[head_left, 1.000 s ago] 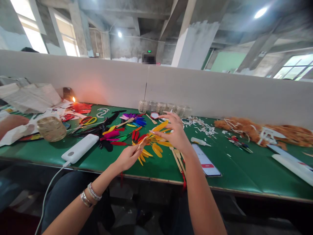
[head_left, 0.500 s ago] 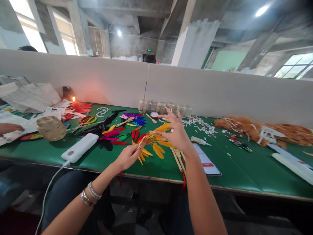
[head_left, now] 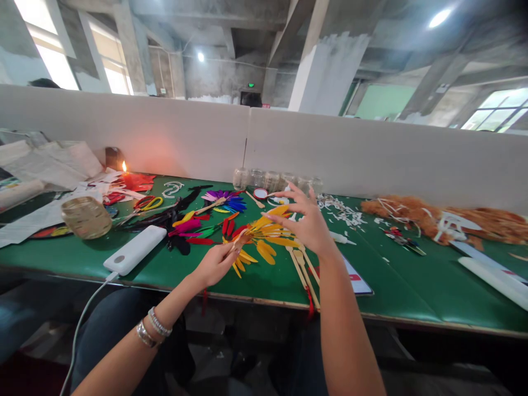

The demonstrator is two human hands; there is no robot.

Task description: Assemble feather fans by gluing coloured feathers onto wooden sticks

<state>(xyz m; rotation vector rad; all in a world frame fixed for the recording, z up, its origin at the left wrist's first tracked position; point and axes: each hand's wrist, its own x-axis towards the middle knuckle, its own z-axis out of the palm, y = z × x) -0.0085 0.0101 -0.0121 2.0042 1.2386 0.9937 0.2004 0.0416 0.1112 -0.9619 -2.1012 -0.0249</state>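
Observation:
My left hand [head_left: 218, 263] is closed round the base of a fan-like bunch of yellow and orange feathers [head_left: 267, 231], where a pale stick end shows. The feathers spread to the right, above the green tabletop. Over their tips hovers my right hand [head_left: 307, 220], thumb and fingers spread; its thumb is close to or touching an upper yellow feather. Loose yellow feathers [head_left: 266, 252] show just below the bunch. Wooden sticks [head_left: 302, 269], one with a red tassel, lie under my right wrist. Left of the bunch are red, green, magenta and black feathers [head_left: 190, 228].
A lit candle [head_left: 124, 167] burns at back left, near paper scraps and yellow-handled scissors [head_left: 149, 203]. A glass jar [head_left: 86, 216] and a white power bank [head_left: 135, 250] are at left. Small jars [head_left: 272, 180] line the partition. A glue bottle [head_left: 342, 238], phone [head_left: 357, 278] and brown fur [head_left: 396, 212] lie right.
My right hand has moved slightly right along the feathers, while my left hand has stayed put. At far left, another person's hand has left view and the white sheet there has shifted.

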